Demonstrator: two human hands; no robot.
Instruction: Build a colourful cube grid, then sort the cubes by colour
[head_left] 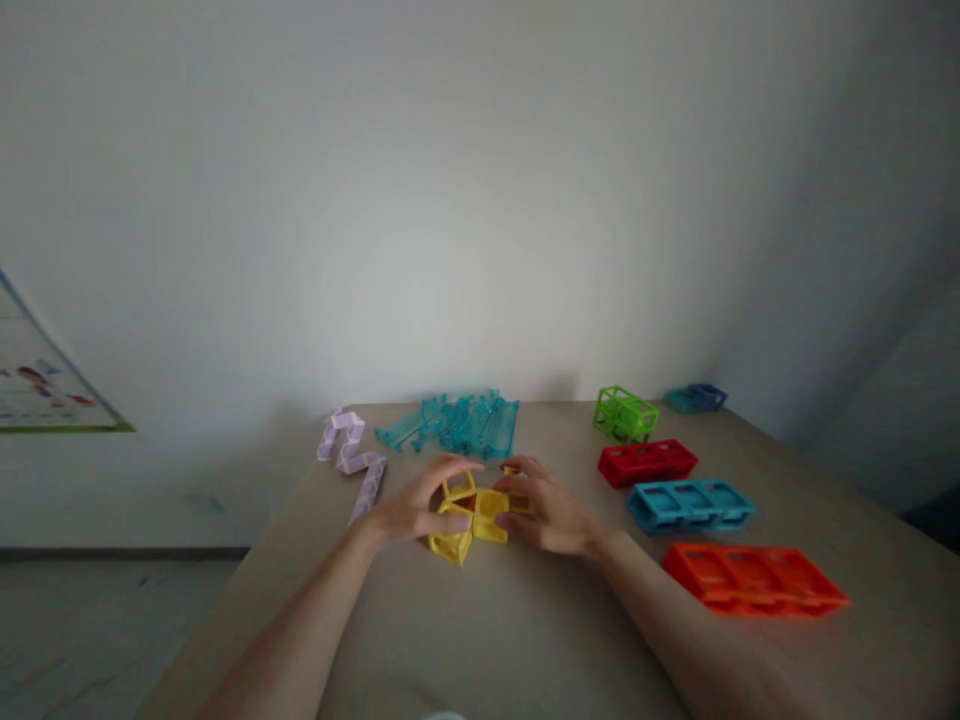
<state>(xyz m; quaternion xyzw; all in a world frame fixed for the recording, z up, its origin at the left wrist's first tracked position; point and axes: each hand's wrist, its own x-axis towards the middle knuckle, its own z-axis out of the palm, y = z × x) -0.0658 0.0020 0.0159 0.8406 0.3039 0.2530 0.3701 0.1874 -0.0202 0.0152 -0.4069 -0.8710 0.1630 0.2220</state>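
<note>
Several yellow open-frame plastic blocks (491, 513) lie together on the table in front of me, some joined at an angle. My left hand (418, 503) grips the left part of them, thumb in front and fingers over the back. From the other side my right hand (547, 508) holds the right part between thumb and fingers. Some of the yellow frame is hidden behind my fingers.
A purple folding snake toy (354, 458) lies left on the table (480, 640). Clear teal plastic parts (461, 425) are heaped behind. To the right stand green (625, 413), red (647, 462), blue (690, 505) and orange (754, 580) frame blocks.
</note>
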